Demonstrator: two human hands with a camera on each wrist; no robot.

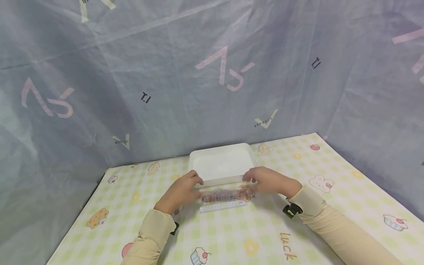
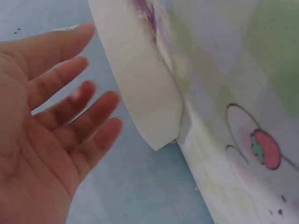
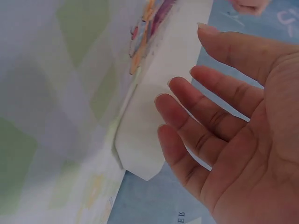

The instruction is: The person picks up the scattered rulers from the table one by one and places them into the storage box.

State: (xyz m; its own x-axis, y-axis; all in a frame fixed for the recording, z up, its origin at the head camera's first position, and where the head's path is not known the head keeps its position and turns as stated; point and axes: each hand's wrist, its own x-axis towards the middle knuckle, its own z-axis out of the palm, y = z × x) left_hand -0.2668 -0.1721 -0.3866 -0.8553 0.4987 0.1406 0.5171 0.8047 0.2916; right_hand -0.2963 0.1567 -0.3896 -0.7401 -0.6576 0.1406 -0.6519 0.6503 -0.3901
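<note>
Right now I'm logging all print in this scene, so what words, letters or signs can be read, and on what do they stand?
"LUCK": yellow letters on the checked tablecloth, near the right sleeve.
"T.I": small dark print on the blue backdrop sheet, and again at upper right.
Small print under the pale tick marks on the backdrop: too small to read.
Pattern on the clear case between the left hand and right hand: blurred, no text readable.

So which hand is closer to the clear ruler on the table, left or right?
About even, perhaps the left. The left hand sits at the clear ruler's left end, the right hand over its right end; both are open, by the white tray.
</note>
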